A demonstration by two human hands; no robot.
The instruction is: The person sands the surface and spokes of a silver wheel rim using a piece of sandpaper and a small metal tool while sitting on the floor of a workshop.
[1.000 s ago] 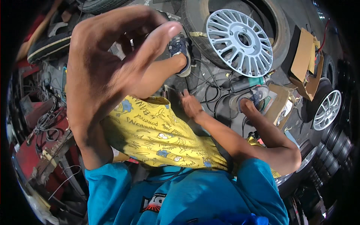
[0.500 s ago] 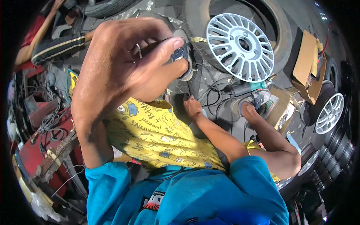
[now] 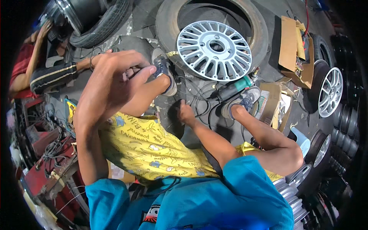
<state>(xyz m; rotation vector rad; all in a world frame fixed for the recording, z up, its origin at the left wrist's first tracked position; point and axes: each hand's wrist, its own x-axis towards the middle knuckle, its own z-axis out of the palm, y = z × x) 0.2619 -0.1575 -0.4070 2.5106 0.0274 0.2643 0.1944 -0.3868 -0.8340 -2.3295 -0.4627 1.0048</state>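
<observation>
Left hand (image 3: 111,84): raised, fingers curled toward the thumb; whether anything is gripped cannot be told. Right hand (image 3: 186,114): lowered toward the floor (image 3: 274,11), near black cables (image 3: 209,117); its fingers are shadowed, grip undeterminable. Silver multi-spoke wheel disc (image 3: 209,48): laid on a tyre (image 3: 165,23), ahead of the right hand. Green-and-grey power tool (image 3: 239,84): placed beside the tyre.

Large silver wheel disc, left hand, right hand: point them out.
Large silver wheel disc (image 3: 209,47), head view: its hub.
Left hand (image 3: 109,83), head view: near thumb base.
Right hand (image 3: 187,113), head view: its back.
</observation>
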